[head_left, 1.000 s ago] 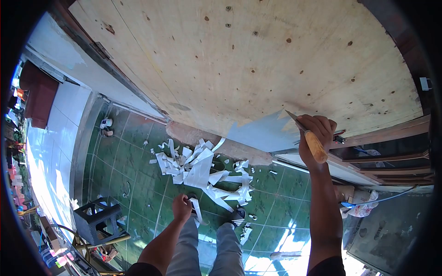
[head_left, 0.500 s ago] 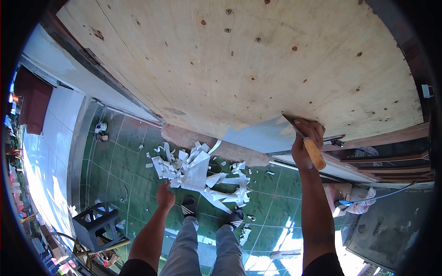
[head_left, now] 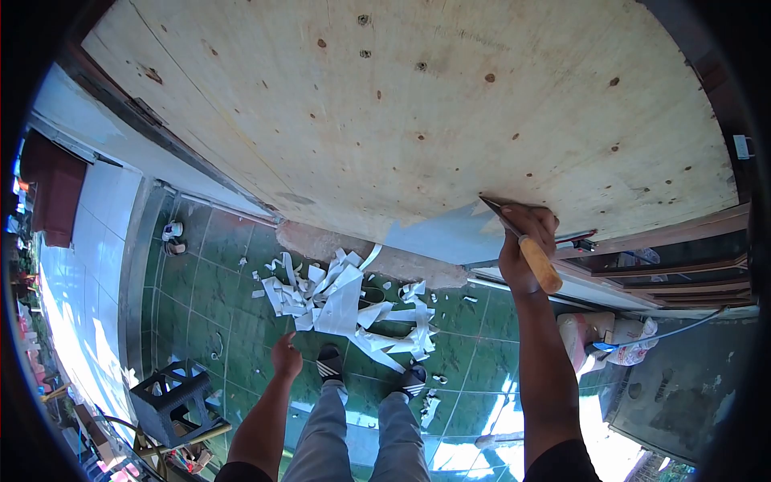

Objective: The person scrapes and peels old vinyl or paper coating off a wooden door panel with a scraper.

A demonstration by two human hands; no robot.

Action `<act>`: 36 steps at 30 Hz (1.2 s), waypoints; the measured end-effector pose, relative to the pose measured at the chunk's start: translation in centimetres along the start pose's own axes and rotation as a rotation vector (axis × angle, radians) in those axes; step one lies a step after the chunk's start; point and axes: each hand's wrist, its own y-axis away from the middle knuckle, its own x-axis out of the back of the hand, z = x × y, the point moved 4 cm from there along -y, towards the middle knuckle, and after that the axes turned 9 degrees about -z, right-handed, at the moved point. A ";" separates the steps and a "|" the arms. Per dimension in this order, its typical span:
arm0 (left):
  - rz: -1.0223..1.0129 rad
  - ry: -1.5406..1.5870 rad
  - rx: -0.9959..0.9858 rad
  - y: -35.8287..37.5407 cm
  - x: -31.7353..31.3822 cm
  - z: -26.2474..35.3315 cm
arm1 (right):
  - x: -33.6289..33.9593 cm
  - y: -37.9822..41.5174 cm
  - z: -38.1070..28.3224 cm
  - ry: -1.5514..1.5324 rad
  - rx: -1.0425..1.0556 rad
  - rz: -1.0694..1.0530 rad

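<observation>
Tool, one, wood-handled with a thin pointed blade (head_left: pixel 538 263), grasped in right hand (head_left: pixel 526 231); fingers wrapped round it, handle end sticking out below the fist, blade tip at the wooden panel (head_left: pixel 377 112). Tip sits by the jagged upper border of one blue-grey patch (head_left: pixel 442 234) along the panel's lower part. Left hand (head_left: pixel 286 359), one, grip released, fingers loosely curled, over the floor near the pile of white strips (head_left: pixel 337 299).

Containers: two sacks at right, one pinkish (head_left: pixel 571 341), one white with red marks (head_left: pixel 633 347); contents hidden. One brown block-like item between them, too unclear to name. One blue cord (head_left: pixel 675 336) running just beside the sacks.

Counts: panel 1, with three rough-looking knots near its top, many smaller dark ones elsewhere; pile 1, strips overlapping, too tangled to count, plus loose scraps around it. Striped sandals 2, left one (head_left: pixel 330 363), right one (head_left: pixel 414 381), both worn, on green tiled floor (head_left: pixel 257 353). Black openwork stool-like frame (head_left: pixel 173 406) 1, lower left. Red-and-black item (head_left: pixel 580 241) 1, at panel edge right of the right hand; type unclear.
</observation>
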 end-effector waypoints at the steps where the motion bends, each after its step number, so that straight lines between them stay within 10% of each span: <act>1: -0.012 0.034 -0.012 0.3 0.0 0.3 | -0.2 0.1 0.0 0.019 0.019 -0.008; 36: -0.176 0.443 -0.562 -1.4 2.8 38.3 | -1.6 1.3 0.7 0.091 0.056 -0.039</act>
